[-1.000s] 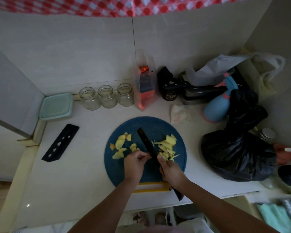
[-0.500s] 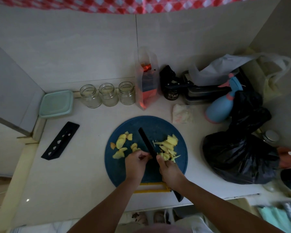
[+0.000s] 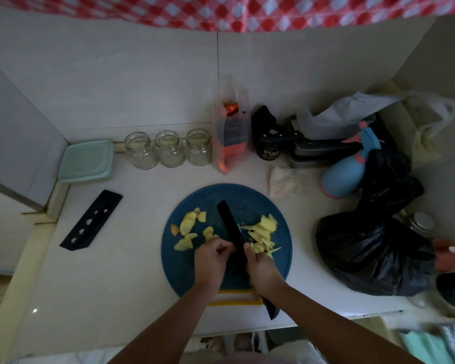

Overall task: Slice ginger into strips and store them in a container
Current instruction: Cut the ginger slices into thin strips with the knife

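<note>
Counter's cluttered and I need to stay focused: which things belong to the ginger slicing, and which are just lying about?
For the job: knife in the right hand, cutting board, ginger slices, ginger strips, likely the mint container.
Lying about: knife sheath, spray bottle, black bag, red pouch.

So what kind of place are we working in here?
Probably a small home kitchen counter: a blue cutting board with ginger slices on it, three empty glass jars by the wall, and a spray bottle beside a black bag.
</note>
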`<action>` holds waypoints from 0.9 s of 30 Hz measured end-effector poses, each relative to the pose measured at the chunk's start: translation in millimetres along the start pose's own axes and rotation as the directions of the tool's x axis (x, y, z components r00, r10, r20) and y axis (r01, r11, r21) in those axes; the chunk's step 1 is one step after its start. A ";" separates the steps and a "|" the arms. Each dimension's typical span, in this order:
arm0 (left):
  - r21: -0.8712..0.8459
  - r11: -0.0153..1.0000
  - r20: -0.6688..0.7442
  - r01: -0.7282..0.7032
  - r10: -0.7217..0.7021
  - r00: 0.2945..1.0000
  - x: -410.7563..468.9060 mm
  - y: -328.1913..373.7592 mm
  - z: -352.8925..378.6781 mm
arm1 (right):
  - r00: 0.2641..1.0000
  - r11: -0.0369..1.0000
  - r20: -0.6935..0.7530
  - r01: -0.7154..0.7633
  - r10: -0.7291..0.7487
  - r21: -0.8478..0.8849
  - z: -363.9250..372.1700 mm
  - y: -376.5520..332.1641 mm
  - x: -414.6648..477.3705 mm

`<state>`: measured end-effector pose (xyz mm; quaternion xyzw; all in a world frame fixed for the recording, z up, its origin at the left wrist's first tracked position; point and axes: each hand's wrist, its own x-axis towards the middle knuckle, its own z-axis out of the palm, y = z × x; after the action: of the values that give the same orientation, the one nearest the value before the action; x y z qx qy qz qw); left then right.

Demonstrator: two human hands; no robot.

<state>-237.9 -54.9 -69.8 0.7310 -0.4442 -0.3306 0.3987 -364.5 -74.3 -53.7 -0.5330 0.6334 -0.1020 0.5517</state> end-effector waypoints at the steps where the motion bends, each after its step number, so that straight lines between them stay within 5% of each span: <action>1: -0.002 1.000 0.003 -0.004 0.004 1.000 -0.2 0.5 0.1 | 1.000 1.000 0.000 -0.007 0.007 0.024 -1.5 -0.1 0.3; 7: 0.034 0.999 0.006 -0.040 0.040 0.999 -1.0 0.8 0.5 | 0.995 0.993 -0.031 -0.090 0.092 0.071 -13.5 16.1 -16.4; 14: 0.038 0.999 0.054 -0.012 0.010 0.999 -0.6 4.5 -4.6 | 0.999 0.998 -0.053 0.015 -0.011 0.062 -15.6 11.2 -24.7; 18: 0.025 0.999 0.092 0.043 -0.045 0.995 5.8 5.8 -10.4 | 0.998 0.988 -0.058 0.034 -0.026 0.149 -13.5 10.2 -24.2; 27: 0.052 0.973 0.131 0.224 -0.229 0.965 15.1 13.8 -14.0 | 0.998 0.997 -0.032 0.063 -0.062 0.035 -3.1 7.8 -30.8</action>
<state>-225.7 -68.5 -53.1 0.7600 -0.3897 -0.4149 0.3137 -376.9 -48.4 -40.0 -0.5410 0.6229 -0.1389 0.5478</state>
